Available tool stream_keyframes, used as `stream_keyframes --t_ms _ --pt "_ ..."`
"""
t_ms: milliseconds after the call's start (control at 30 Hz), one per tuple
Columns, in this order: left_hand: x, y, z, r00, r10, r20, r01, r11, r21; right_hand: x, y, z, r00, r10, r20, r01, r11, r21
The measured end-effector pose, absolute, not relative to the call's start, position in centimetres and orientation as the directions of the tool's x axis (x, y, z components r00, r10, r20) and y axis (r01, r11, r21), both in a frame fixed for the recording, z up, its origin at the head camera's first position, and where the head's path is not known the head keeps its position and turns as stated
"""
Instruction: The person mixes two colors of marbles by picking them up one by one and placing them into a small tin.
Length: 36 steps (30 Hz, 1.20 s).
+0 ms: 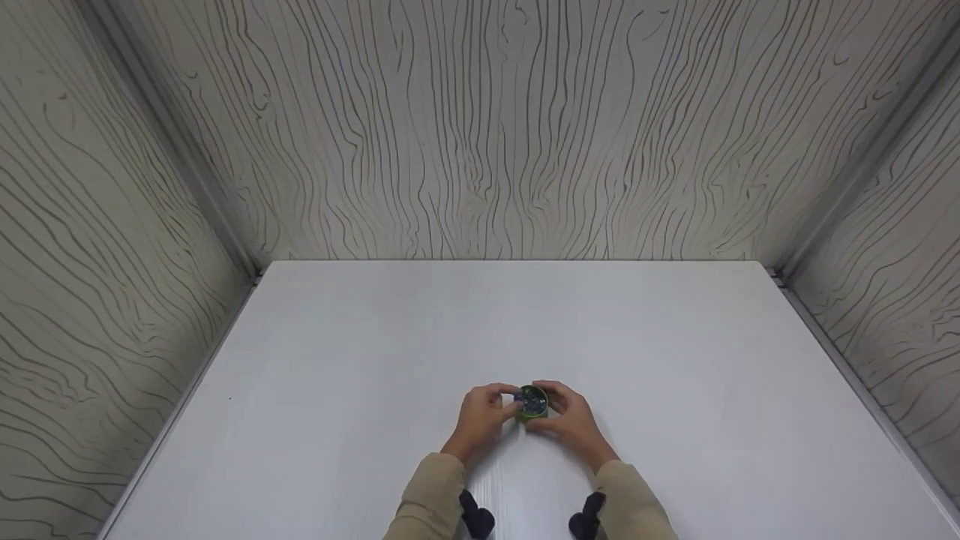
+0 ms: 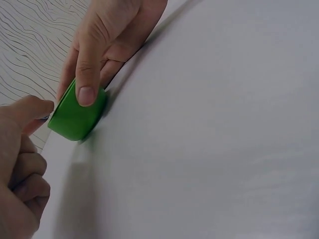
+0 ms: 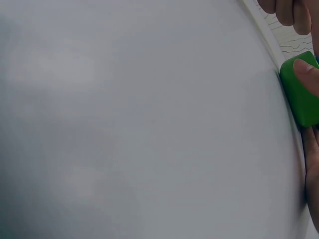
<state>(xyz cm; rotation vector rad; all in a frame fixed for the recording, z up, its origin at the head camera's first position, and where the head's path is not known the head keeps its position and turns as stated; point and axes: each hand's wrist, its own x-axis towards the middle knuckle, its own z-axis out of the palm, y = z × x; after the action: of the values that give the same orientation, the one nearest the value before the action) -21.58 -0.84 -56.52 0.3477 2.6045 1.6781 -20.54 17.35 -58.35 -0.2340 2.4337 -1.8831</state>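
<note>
Near the front middle of the white table, a small green round cup [image 2: 75, 117] stands between both hands. My right hand [image 1: 568, 416] grips its side, with the thumb [image 3: 306, 72] pressed on the green wall. Inside its rim, in the head view, lies a dark blue thing [image 1: 533, 403] with light specks; its kind is too small to tell. My left hand [image 1: 481, 414] has its thumb and forefinger at the cup's left rim and pinches the blue thing's edge. Its other fingers [image 2: 32, 186] are curled in. The fingertips mostly hide what lies between them.
The white table [image 1: 337, 337] spreads around the hands, with a tiny dark speck [image 1: 230, 398] at its left. Wood-grain patterned panels [image 1: 480, 127] rise behind it and on both sides. Dark wrist mounts [image 1: 477, 517] stick out from both beige sleeves.
</note>
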Motion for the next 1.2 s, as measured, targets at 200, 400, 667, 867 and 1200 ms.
stream_keyframes --t_ms 200,400,667,867,1200 --pt "-21.66 -0.83 -56.69 -0.97 0.217 0.11 0.189 0.394 0.9 -20.5 17.49 -58.35 -0.983 -0.172 0.058 -0.101 0.25 -0.963" --pt "-21.74 -0.79 -56.75 -0.967 0.215 0.135 0.211 0.385 0.898 -20.5 17.65 -58.38 -0.98 -0.18 0.081 -0.127 0.258 -0.958" --pt "-21.68 -0.78 -56.64 -0.97 0.214 0.112 0.189 0.388 0.902 -20.68 17.74 -58.41 -0.983 -0.178 0.05 -0.094 0.248 -0.964" --pt "-21.55 -0.79 -56.71 -0.973 0.208 0.099 0.171 0.362 0.916 -20.58 17.8 -58.34 -0.983 -0.176 0.055 -0.102 0.271 -0.957" --pt "-21.36 -1.5 -56.41 -0.98 0.178 0.085 0.148 0.383 0.912 -20.47 17.85 -58.11 -0.989 -0.15 0.009 -0.036 0.181 -0.983"
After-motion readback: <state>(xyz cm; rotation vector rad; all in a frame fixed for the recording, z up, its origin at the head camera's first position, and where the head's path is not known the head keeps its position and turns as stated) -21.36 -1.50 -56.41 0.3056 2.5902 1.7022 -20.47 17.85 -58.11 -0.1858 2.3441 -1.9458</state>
